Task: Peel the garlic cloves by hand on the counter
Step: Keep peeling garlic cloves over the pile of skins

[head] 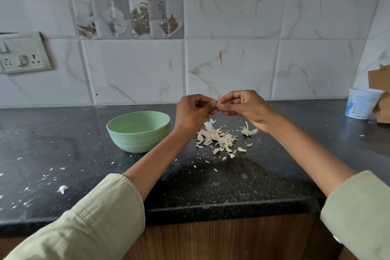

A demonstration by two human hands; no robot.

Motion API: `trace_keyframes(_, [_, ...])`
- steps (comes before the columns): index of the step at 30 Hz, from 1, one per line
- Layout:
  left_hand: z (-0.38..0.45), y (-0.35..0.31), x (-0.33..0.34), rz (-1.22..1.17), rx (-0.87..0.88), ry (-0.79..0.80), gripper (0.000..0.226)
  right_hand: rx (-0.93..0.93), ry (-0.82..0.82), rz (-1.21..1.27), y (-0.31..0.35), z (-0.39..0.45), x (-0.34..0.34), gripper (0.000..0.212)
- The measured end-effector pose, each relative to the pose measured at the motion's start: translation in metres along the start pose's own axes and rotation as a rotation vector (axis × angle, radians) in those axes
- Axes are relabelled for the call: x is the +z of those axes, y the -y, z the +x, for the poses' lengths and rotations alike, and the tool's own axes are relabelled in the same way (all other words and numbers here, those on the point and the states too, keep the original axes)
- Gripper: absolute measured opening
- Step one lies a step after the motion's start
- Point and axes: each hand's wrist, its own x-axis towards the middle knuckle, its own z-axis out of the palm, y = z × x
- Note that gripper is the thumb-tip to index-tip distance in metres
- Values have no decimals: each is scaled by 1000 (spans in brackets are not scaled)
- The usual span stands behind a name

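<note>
Fingertips [214, 105] of left hand [193, 112] and right hand [244, 106] pinch, apparently, a clove [218, 104] above skins [217, 138]; risk: clove slips to counter [263, 175] if pinch loosens, missing bowl [138, 131]

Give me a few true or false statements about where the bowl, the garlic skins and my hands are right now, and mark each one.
1. Both hands, left hand and right hand, meet above the counter, pinching something small between the fingertips. True.
2. The green bowl lies to the right of the garlic skins. False: it sits to their left.
3. The garlic skins are inside the bowl. False: they are scattered on the counter.
4. A white plastic tub stands at the far right by the wall. True.
</note>
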Motion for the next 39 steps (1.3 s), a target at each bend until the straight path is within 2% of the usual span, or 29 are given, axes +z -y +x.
trace_keyframes(9, [-1, -2, 1, -57, -18, -21, 19, -88, -103, -86, 0, 1, 5, 16])
trace_keyframes(23, [-1, -4, -1, -60, -46, -70, 8, -149, -94, -152, 7, -6, 8, 16])
trace_keyframes(39, [0, -2, 3, -155, -140, -14, 10, -177, -143, -235, 2, 0, 8, 8])
